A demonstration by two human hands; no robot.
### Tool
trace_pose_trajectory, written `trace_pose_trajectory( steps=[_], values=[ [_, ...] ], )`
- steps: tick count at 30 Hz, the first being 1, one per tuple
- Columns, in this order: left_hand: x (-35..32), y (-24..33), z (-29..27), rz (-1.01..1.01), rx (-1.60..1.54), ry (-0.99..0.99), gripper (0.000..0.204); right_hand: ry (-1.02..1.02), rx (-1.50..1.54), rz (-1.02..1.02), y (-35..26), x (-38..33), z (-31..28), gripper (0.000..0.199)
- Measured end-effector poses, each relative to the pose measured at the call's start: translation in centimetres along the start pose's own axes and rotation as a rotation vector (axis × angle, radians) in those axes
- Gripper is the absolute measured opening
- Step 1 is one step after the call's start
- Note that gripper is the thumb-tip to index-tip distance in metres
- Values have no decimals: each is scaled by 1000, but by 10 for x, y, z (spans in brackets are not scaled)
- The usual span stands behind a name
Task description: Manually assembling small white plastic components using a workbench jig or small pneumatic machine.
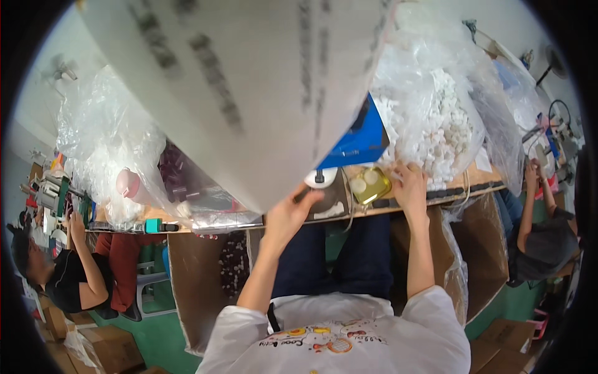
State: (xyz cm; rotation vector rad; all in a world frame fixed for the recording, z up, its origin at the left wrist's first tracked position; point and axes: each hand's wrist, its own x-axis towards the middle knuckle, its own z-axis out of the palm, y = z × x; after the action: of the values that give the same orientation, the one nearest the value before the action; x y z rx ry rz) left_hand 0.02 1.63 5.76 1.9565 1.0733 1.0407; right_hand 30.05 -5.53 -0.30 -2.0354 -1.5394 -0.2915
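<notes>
My left hand (288,215) is at the table's front edge, its thumb stretched toward a white round piece (319,179) under the dark tip of a blue machine (361,140). A large blurred printed sheet (249,81) hides most of its fingers, so its grip is unclear. My right hand (411,190) is at the near edge of a heap of small white plastic parts (439,118), fingers bent and drawn together. What they hold, if anything, is too small to make out. Between my hands lies a yellowish clear tray (372,186) with pale round pieces in it.
Clear plastic bags (106,131) cover the table's left part, with a pink rounded piece (128,183) and dark purple parts (174,165). A teal and black tool (161,225) lies at the edge. Open cartons (198,280) flank my legs. Co-workers (71,268) sit on both sides.
</notes>
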Motion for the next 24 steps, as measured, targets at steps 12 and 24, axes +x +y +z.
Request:
trace_pose_trajectory(
  steps=[12, 24],
  values=[
    [24, -83, -58, -186, 515, 246, 27, -123, 990, 6, -117, 2, 22, 22],
    [38, -134, -22, -244, 253, 192, 31, -163, 799, -209, -106, 6, 36, 25]
  ],
)
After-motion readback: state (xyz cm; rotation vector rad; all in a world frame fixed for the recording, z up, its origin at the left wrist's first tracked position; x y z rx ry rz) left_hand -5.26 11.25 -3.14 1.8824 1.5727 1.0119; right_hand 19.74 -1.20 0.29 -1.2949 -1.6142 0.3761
